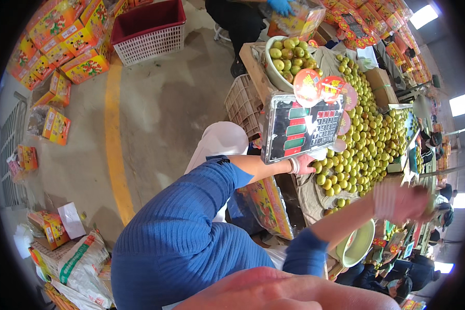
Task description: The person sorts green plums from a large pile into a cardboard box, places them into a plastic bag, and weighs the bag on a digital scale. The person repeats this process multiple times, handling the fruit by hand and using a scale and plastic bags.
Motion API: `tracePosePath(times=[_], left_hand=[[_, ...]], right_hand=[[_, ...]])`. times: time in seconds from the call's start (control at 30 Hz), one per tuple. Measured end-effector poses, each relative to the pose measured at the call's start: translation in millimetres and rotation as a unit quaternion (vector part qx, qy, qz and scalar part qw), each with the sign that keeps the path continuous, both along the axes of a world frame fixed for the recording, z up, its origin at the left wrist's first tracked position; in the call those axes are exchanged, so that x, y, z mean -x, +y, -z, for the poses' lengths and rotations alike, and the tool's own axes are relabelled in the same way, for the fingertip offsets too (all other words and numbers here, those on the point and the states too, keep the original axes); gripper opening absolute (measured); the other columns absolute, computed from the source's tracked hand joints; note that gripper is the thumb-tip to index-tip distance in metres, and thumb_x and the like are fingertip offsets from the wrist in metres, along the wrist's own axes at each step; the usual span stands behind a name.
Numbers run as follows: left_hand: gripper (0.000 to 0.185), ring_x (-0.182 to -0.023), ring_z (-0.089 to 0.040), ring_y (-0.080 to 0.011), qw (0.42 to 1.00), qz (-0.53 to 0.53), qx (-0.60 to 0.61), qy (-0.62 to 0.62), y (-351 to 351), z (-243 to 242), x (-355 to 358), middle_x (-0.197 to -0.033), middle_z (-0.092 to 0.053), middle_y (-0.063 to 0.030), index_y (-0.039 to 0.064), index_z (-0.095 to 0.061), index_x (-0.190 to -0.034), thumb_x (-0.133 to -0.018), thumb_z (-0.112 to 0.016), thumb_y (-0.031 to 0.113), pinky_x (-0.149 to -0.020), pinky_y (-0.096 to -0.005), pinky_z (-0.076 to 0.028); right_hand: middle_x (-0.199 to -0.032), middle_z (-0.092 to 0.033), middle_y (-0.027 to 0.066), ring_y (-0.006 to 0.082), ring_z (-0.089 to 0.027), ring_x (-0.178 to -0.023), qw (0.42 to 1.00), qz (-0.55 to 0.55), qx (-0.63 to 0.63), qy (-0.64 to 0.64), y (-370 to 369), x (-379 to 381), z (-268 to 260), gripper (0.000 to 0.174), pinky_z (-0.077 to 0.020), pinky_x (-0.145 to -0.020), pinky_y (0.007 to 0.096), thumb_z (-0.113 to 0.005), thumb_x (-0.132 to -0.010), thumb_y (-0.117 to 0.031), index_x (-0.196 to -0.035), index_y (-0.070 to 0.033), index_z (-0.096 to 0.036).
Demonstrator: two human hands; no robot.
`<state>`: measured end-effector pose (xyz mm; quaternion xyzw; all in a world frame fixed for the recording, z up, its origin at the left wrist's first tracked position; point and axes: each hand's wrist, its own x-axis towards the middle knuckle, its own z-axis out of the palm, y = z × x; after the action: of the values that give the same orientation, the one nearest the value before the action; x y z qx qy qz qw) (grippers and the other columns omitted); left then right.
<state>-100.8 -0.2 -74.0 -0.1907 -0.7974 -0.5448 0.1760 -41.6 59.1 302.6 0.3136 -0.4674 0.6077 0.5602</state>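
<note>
In a pinkish glove with a white cuff, my left hand (303, 164) reaches in beside the scale with its fingers against green jujube-like fruit (321, 179) at the pile's near edge; whether it grips one is unclear. My right hand (405, 201), gloved alike and motion-blurred, is raised over the far right of the table. A blurred greenish-brown shape shows at its fingertips. The digital weighing scale display (304, 128), wrapped in clear plastic, stands above my left hand. Round red labels (307, 87) are stuck along its edge. Loose fruit spreads over a beige cloth (308, 193).
A white bowl (269, 64) heaped with fruit stands at the table's top corner; a pale green basin (370, 242) is below my right arm. Plastic crates (151, 45) and printed cartons (85, 66) stand on the floor. A person with a blue glove (281, 6) handles a carton at the top.
</note>
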Motion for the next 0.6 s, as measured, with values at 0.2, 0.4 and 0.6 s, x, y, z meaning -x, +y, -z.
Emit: tracePosePath(times=[0.2, 0.4, 0.6], left_hand=[[0.064, -0.119, -0.058, -0.0394, 0.988, -0.044, 0.056, 0.134, -30.0, 16.2, 30.2, -0.128, -0.059, -0.022, 0.004, -0.054, -0.137, -0.084, -0.074, 0.035, -0.105, -0.0467, -0.046], [0.069, -0.141, -0.039, -0.0387, 0.974, -0.096, 0.2, 0.045, -55.7, -4.6, 20.0, -0.153, -0.041, -0.0228, 0.003, -0.041, -0.15, -0.094, -0.068, 0.033, -0.115, -0.0501, -0.034], [0.062, -0.13, -0.052, -0.0336, 0.947, -0.126, 0.288, 0.066, -32.3, -28.9, 10.3, -0.146, -0.053, -0.0136, 0.007, -0.049, -0.146, -0.094, -0.063, 0.039, -0.108, -0.0464, -0.04]], right_hand=[[-0.148, -0.053, 0.0131, 0.0255, -0.058, -0.126, 0.949, -0.255, -0.185, -0.028, -126.8, 58.4, -52.9, 0.056, -0.0482, -0.102, 0.0367, -0.062, -0.102, -0.021, -0.151, -0.001, -0.043], [-0.107, -0.07, 0.0021, 0.0078, -0.06, -0.085, 0.92, 0.1, -0.227, -0.302, 122.5, 287.4, 73.1, 0.04, -0.0476, -0.067, 0.0232, -0.068, -0.098, -0.012, -0.137, -0.004, -0.061], [-0.119, -0.074, 0.0113, 0.0226, -0.068, -0.113, 0.761, 0.243, -0.118, -0.59, 370.8, 350.5, 231.8, 0.05, -0.0494, -0.1, 0.0339, -0.069, -0.087, -0.042, -0.123, -0.008, -0.072]])
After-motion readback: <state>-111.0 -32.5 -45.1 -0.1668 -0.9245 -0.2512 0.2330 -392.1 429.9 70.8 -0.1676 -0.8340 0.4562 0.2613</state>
